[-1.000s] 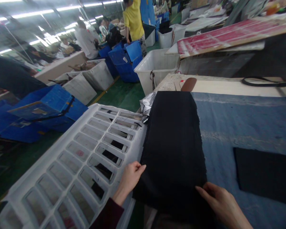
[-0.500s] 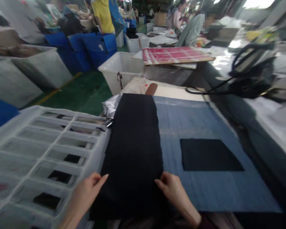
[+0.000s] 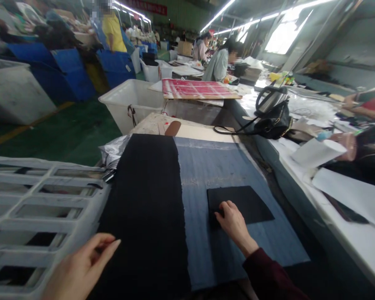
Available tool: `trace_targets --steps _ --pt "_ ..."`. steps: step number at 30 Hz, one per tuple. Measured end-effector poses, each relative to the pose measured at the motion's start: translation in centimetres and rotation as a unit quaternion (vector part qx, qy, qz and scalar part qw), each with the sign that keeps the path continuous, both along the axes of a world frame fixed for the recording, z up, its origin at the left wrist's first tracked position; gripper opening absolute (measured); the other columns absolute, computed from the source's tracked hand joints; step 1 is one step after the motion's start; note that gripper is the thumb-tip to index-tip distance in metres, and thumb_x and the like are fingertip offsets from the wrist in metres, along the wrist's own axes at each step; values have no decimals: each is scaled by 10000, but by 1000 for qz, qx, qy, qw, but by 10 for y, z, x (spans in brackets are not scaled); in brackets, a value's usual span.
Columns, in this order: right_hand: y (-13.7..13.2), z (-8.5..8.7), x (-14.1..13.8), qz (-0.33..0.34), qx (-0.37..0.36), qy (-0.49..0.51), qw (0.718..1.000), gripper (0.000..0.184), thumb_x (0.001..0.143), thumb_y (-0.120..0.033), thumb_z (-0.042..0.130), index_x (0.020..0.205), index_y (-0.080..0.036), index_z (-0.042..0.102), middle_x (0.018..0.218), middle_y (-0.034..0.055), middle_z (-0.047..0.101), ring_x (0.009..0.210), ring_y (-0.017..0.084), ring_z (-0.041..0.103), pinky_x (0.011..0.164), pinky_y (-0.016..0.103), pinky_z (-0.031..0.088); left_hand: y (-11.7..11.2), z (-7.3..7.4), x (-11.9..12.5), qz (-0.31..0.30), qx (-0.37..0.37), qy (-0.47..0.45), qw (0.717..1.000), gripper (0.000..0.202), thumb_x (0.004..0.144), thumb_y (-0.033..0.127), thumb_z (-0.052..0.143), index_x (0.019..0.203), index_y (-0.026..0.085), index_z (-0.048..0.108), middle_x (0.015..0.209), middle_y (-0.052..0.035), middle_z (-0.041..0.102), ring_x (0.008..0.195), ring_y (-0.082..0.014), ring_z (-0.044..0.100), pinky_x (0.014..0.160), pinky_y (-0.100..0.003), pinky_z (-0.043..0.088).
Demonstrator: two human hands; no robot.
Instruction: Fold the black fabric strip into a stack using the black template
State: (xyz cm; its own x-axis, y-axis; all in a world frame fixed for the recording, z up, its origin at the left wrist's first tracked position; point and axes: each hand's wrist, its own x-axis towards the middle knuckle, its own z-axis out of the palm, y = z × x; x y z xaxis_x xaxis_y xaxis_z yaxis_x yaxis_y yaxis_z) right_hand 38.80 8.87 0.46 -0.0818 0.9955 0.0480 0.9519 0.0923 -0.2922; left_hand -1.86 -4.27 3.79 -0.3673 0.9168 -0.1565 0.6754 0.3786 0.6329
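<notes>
While green floor [image 3: 68, 143] shows past the blue worktop [image 3: 209, 160], the right hand [image 3: 234, 223] pinches a black panel [image 3: 250, 203], left hand [image 3: 79, 266] grip unclear.

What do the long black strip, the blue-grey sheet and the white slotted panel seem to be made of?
Long black strip: probably fabric, matte, with a slightly ragged right edge.
Blue-grey sheet: dull, with pale scuffs and streaks; cloth or a coated covering, I can't tell which.
White slotted panel: likely moulded plastic, smooth, with regular rounded slots.
</notes>
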Motion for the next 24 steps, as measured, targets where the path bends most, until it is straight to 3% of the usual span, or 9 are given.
trace_targets --steps 3,5,8,11,17,21,24 --pt "7 -3 -2 -6 -2 4 1000 120 801 -152 475 753 -174 582 822 76 585 812 206 548 715 297 367 25 21 55 -138 -35 13 990 359 831 606 483 940 289 609 764 31 674 670 -173 623 651 -279 449" --pt "11 -3 0 -16 -11 19 1000 152 779 -128 462 708 -173 589 785 71 595 753 187 550 686 290 355 41 29 92 -213 -20 31 976 283 902 503 436 949 281 605 828 26 671 703 -162 615 677 -291 439" --pt "18 1 9 -30 -39 62 997 130 728 -152 508 665 -176 619 727 54 625 693 168 564 646 271 353 65 27 142 -316 40 35 947 205 925 345 449 1020 272 616 1058 9 675 947 -175 619 849 -314 445" --pt "25 6 21 -41 -76 120 989 144 696 -185 528 663 -184 668 668 34 658 667 160 591 618 251 368 90 14 187 -392 87 54 914 282 910 259 474 1165 271 594 1283 3 606 1144 -205 547 1000 -366 391" --pt "31 8 39 -62 -124 231 963 147 641 -220 564 647 -189 708 612 8 673 625 153 597 579 242 374 128 -8 251 -428 127 112 888 361 934 188 360 1225 247 567 1362 -4 547 1107 -221 532 933 -384 423" --pt "34 2 46 -76 -144 323 932 120 592 -209 577 602 -173 691 546 -5 631 548 132 537 516 239 337 138 -16 262 -441 102 148 880 352 890 105 354 1073 213 634 1112 -46 662 972 -223 561 837 -371 437" --pt "33 0 51 -85 -159 411 894 99 592 -230 593 584 -158 661 514 -5 597 510 118 505 494 235 340 140 -18 263 -438 100 160 879 330 877 103 368 1031 212 639 1008 -54 664 927 -225 555 797 -366 434"
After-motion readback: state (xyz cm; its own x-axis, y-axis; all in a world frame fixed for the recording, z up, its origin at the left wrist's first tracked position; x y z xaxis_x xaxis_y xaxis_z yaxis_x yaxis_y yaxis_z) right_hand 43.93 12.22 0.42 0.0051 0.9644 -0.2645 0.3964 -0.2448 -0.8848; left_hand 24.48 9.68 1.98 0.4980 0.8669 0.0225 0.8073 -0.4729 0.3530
